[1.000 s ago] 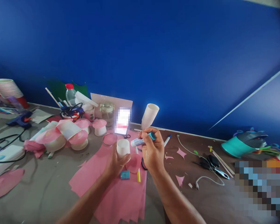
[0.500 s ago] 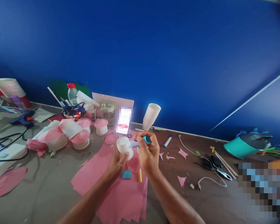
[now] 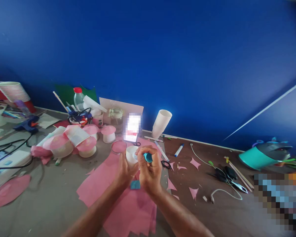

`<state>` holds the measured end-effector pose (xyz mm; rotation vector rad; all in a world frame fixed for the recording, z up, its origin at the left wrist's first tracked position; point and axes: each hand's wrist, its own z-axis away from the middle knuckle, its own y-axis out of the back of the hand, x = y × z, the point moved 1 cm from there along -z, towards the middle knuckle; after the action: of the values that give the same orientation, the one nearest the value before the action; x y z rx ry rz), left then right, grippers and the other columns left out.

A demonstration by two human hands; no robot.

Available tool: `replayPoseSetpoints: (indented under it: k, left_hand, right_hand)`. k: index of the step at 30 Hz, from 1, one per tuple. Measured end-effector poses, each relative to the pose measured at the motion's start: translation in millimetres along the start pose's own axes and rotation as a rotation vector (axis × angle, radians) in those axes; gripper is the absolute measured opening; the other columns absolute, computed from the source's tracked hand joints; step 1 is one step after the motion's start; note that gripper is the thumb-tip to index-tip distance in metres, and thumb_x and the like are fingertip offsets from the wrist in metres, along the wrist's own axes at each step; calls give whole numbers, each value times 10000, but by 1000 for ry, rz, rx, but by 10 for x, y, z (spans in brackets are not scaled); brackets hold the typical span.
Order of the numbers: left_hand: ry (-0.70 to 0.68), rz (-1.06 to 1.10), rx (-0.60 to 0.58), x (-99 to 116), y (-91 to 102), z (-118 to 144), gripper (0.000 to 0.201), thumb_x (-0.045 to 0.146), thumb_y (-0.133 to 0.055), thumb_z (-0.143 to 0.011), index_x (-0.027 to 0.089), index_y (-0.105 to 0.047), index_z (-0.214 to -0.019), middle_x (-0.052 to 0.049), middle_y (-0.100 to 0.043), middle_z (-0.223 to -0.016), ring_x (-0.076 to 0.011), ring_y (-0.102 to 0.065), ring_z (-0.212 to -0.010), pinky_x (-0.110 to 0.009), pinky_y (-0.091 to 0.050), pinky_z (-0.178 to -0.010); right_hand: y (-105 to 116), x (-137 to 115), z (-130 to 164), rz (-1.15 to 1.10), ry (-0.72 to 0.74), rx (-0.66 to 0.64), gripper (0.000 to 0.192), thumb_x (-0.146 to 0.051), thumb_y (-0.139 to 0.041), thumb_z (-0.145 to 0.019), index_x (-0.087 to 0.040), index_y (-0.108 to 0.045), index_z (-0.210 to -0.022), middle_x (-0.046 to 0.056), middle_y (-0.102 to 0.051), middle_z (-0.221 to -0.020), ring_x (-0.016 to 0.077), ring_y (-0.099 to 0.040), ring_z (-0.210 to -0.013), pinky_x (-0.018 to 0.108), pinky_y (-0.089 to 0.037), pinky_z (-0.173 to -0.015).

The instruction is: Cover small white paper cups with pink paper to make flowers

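A small white paper cup (image 3: 130, 154) is tilted in my left hand (image 3: 124, 171), whose fingers wrap round its side. My right hand (image 3: 150, 171) is closed on a glue stick (image 3: 148, 157) with a teal end. Its pale tip meets the right side of the cup, though my fingers partly hide the contact. Beneath both hands lie pink paper sheets (image 3: 128, 210). A small teal block (image 3: 135, 184) rests on the paper just below the cup. Scissors with a black handle (image 3: 166, 164) lie right of my right hand.
Pink-topped cups (image 3: 109, 134) cluster at left. A lit phone (image 3: 133, 126) stands by the wall, near a leaning stack of white cups (image 3: 162, 123). At right are pink scraps (image 3: 195, 163), a blue-capped marker (image 3: 179, 150), a white cable (image 3: 227, 191) and a teal container (image 3: 258, 154).
My right hand has moved left and the glue stick is now closer against the cup. The scissors have come into view, while a yellow stick on the paper is now hidden.
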<state>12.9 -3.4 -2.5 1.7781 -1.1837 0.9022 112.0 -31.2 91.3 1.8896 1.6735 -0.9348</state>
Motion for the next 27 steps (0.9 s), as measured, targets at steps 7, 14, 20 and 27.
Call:
replayPoseSetpoints:
  k: [7,14,20,27]
  left_hand:
    - [-388,-454,3,32,12,30,236,198,-492,-897,196,-559,-1123,-93,-652,-987,-273,-617,-908,-508,-506,-901]
    - [-529,-667,-75,125,48,69,408,144,-557,-829,178,-460,-1224,-86,-663,-1044,-270,-638,-1025,-599,-360,-1125]
    - [-539,-681,-27,196,83,31,472,203,-651,-825,136,-450,-1247,-146,-663,-1060,-317,-650,-1008,-649,-356,-1122]
    - [-548,-778,-29,148,80,29,502,156,-605,-793,139,-467,-1275,-146,-665,-1074,-322,-638,-1060,-665,-290,-1151]
  right_hand:
    - [-77,23,64,61,1,-90,81,-176,-493,-963,-235,-546,-982,41,-599,-910,167,-616,-830,309,-528,-737]
    - [138,112,-195,116,-216,87,125,-349,-574,-938,-225,-567,-937,14,-614,-843,143,-590,-704,269,-492,-627]
    - [342,88,-455,-227,-408,202,214,-376,-698,-836,-240,-559,-926,-16,-613,-779,146,-611,-735,276,-498,-660]
    - [207,-2,-338,-269,-461,-14,172,-352,-682,-854,-234,-581,-929,-19,-624,-786,127,-604,-692,251,-487,-636]
